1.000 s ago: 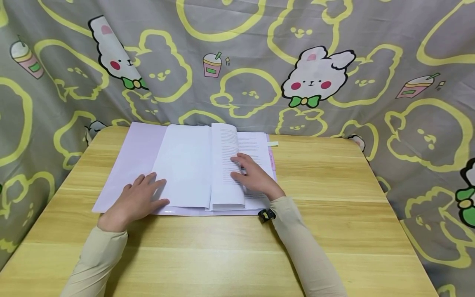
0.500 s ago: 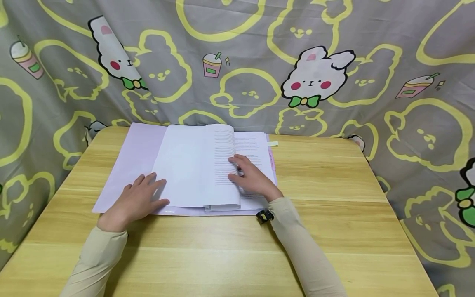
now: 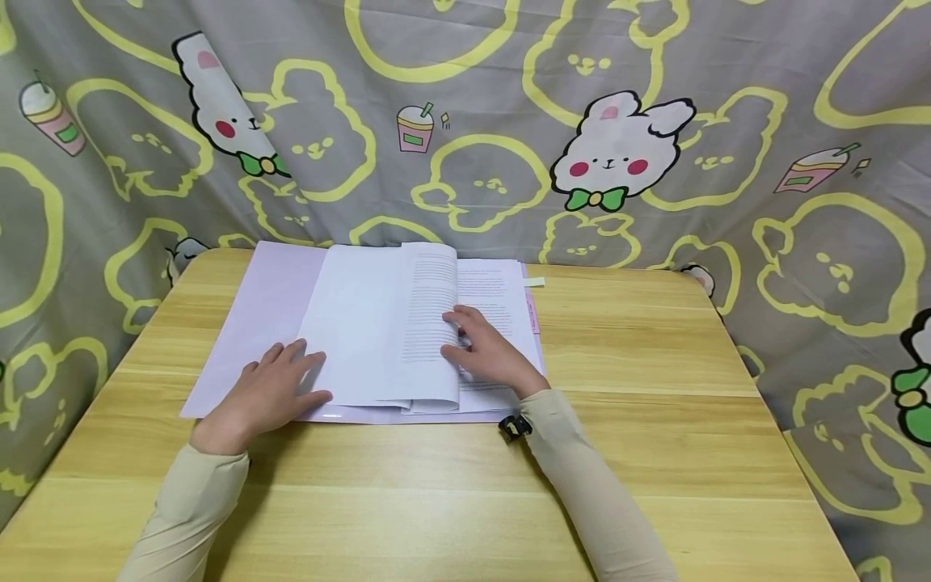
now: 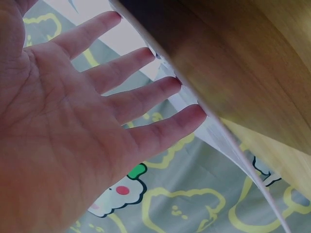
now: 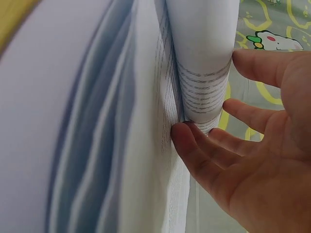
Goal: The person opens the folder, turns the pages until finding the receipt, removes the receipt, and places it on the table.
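Note:
A lilac folder [image 3: 271, 283] lies open on the wooden table with printed sheets inside. My left hand [image 3: 269, 392] rests with spread fingers over the folder and the lower left of a blank white page [image 3: 356, 315]. In the left wrist view, the fingertips of this left hand [image 4: 97, 111] meet the edge of the folder. A printed sheet [image 3: 431, 283] curls over leftward, and my right hand [image 3: 487, 343] touches its rounded right side with thumb and fingertips. The right wrist view shows the right hand [image 5: 262, 145] against this curl, a lower finger near the printed page beneath.
A pale green tab [image 3: 534, 282] and a pink tab [image 3: 533, 314] stick out at the folder's right edge. A grey patterned curtain [image 3: 480, 97] hangs behind and beside the wooden table [image 3: 640, 356]. A black device [image 3: 515, 427] sits at the right wrist.
The curled printed sheet has shifted left over the blank page, its free edge and rounded side both moving. My right hand has slid slightly left with it. My left hand stays in place.

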Demonstrator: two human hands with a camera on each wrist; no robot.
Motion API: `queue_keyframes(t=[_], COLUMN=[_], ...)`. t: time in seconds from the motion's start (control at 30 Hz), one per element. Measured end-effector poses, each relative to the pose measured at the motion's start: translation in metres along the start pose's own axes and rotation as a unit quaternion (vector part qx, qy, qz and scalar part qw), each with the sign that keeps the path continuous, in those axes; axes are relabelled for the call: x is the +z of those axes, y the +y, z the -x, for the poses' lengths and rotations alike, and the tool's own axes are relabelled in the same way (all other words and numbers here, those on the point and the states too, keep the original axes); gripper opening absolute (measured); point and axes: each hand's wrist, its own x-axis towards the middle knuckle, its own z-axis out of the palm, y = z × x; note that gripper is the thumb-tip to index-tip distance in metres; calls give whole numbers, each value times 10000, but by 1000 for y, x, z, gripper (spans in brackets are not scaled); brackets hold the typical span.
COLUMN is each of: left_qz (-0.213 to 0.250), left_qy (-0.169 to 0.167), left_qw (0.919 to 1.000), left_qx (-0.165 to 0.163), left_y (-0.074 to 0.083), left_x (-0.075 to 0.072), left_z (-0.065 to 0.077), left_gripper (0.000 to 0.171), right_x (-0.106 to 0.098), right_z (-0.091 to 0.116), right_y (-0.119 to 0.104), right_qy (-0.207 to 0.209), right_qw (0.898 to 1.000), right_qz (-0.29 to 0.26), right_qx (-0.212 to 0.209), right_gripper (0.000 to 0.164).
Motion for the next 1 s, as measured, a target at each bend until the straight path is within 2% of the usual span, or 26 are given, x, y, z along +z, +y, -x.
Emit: queue_keyframes(t=[1.0], left_qz=[56], left_qy=[-28], left_qw=[10000], left_qx=[-58], left_y=[0], left_x=[0], left_z=[0], left_gripper=[70], right_x=[13], right_z=[1], right_y=[-8], right_qy=[94], right_qw=[9985], right_qz=[503], right_qx=[-189], right_gripper=[63])
